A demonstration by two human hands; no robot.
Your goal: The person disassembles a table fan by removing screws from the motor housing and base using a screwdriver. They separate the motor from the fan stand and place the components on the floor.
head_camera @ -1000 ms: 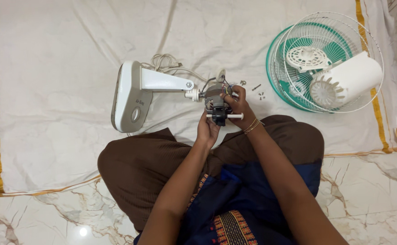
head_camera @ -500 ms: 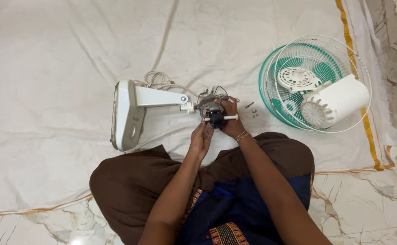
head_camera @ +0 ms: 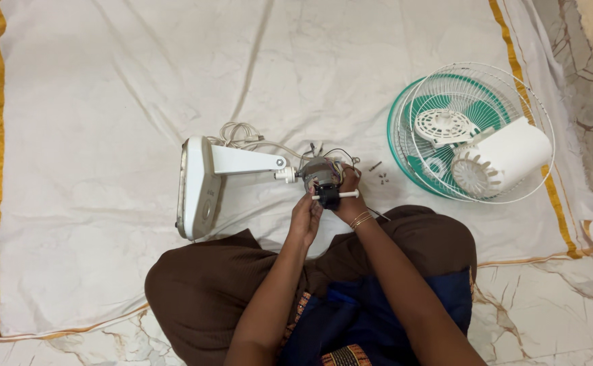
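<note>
Centre frame: left hand (head_camera: 306,218) and right hand (head_camera: 346,198) both grip bare fan motor (head_camera: 323,177). Guards (head_camera: 473,129) and cover (head_camera: 503,159) already off, right; loose screws (head_camera: 380,177). Stand (head_camera: 205,186) attached.

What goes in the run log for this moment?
left hand: on fan motor | right hand: gripping motor | loose screws: on cloth

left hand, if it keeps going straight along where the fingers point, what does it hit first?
Probably the fan motor: the left hand points up-frame with its fingers already at the black part under it. Beyond lie loose wires and white cloth. Depth unclear.
</note>
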